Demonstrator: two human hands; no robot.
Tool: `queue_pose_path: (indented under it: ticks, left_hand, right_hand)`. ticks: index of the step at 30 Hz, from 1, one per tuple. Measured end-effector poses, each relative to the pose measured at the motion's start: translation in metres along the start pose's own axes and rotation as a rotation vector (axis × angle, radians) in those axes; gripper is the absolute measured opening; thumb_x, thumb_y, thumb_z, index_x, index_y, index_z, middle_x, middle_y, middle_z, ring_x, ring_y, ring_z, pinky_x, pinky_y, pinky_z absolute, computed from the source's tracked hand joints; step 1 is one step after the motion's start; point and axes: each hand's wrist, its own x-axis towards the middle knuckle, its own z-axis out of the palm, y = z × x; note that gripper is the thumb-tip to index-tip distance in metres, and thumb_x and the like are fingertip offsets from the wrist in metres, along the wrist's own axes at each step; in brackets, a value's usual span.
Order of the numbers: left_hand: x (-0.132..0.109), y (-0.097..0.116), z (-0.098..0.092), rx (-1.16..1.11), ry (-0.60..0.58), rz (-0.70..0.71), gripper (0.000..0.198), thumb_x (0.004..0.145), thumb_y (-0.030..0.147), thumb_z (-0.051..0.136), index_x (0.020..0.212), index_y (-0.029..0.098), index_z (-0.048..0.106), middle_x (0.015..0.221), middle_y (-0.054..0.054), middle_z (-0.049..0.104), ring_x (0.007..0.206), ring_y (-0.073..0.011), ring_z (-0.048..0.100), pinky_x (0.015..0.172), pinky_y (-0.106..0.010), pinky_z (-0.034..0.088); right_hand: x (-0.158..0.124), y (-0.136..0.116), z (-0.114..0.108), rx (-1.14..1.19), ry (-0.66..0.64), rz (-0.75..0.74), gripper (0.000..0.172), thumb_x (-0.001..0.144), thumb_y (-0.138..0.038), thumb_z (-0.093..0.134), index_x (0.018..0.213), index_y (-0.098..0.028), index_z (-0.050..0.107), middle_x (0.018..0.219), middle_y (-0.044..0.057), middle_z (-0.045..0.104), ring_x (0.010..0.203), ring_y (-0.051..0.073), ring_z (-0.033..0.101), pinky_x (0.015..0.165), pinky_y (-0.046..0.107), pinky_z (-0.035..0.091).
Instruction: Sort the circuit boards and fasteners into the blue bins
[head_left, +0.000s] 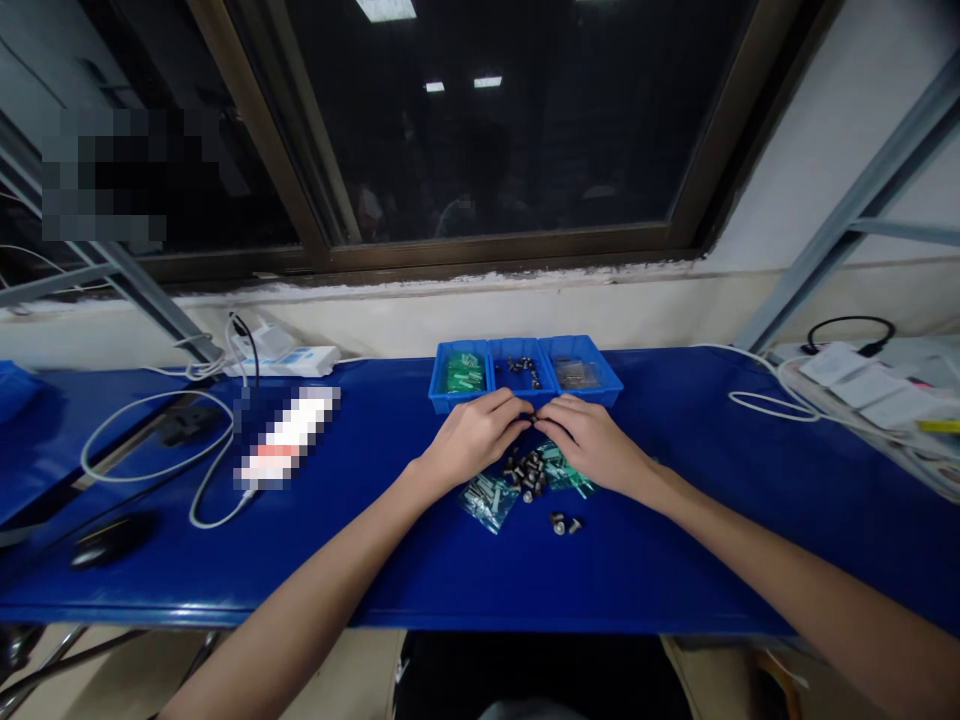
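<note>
My left hand [472, 435] and my right hand [592, 445] meet at the fingertips just in front of a blue three-compartment plastic tray [459, 398]. Between the fingertips sits a small dark metal part [534, 420], mostly hidden. The tray's compartments hold a green-packed bag, dark metal pieces, and a clear packet. Below my hands lies a heap of small metal fittings [529, 475], touching a clear bag of metal parts [489, 504] and a green-labelled bag [568, 474]. A loose pair of fittings [564, 524] stands nearer me.
The blue-topped bench [390, 590] carries a black mouse [112, 538], white cables [150, 440], and a blurred object [285, 438] to my left. Papers and cables [862, 385] lie to my right. A dark window [495, 120] and a ledge run behind.
</note>
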Motion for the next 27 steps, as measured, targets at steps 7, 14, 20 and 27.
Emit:
queue_pose_path:
  ticks: [7,14,20,27]
  left_hand:
    - [0.0001,-0.0004,0.0018,0.074,-0.019,0.039,0.021,0.101,0.029,0.045,0.105,0.015,0.06,0.094,-0.005,0.061,0.084,-0.0153,0.062,0.068,-0.027,0.052]
    - [0.0015,0.0036,0.0011,0.119,-0.065,0.081,0.028,0.103,0.031,0.04,0.098,0.014,0.062,0.088,-0.005,0.06,0.074,-0.0143,0.061,0.058,-0.026,0.047]
    - [0.0011,0.0019,0.0018,0.095,-0.068,0.061,0.028,0.103,0.03,0.04,0.1,0.014,0.062,0.09,-0.005,0.061,0.076,-0.0143,0.062,0.061,-0.026,0.047]
    - [0.0008,0.0031,0.0035,0.073,-0.065,0.006,0.028,0.103,0.033,0.039,0.097,0.015,0.06,0.088,-0.004,0.06,0.076,-0.015,0.061,0.061,-0.027,0.048]
  right_hand:
    - [-0.0007,-0.0033,-0.0004,0.03,0.015,-0.023,0.024,0.1,-0.023,0.045,0.082,-0.018,0.058,0.079,0.003,0.06,0.078,0.018,0.055,0.074,0.031,0.042]
    - [-0.0007,-0.0028,-0.0021,0.079,0.028,0.037,0.027,0.101,-0.024,0.043,0.078,-0.018,0.058,0.076,0.002,0.059,0.073,0.016,0.056,0.069,0.03,0.041]
    - [-0.0009,-0.0025,-0.002,0.054,0.017,0.02,0.022,0.101,-0.021,0.04,0.089,-0.018,0.059,0.085,0.005,0.063,0.082,0.018,0.058,0.074,0.031,0.043]
    - [-0.0016,0.0018,-0.0002,0.023,-0.043,0.0,0.013,0.096,-0.015,0.048,0.092,-0.018,0.059,0.087,0.005,0.062,0.084,0.019,0.057,0.075,0.032,0.043]
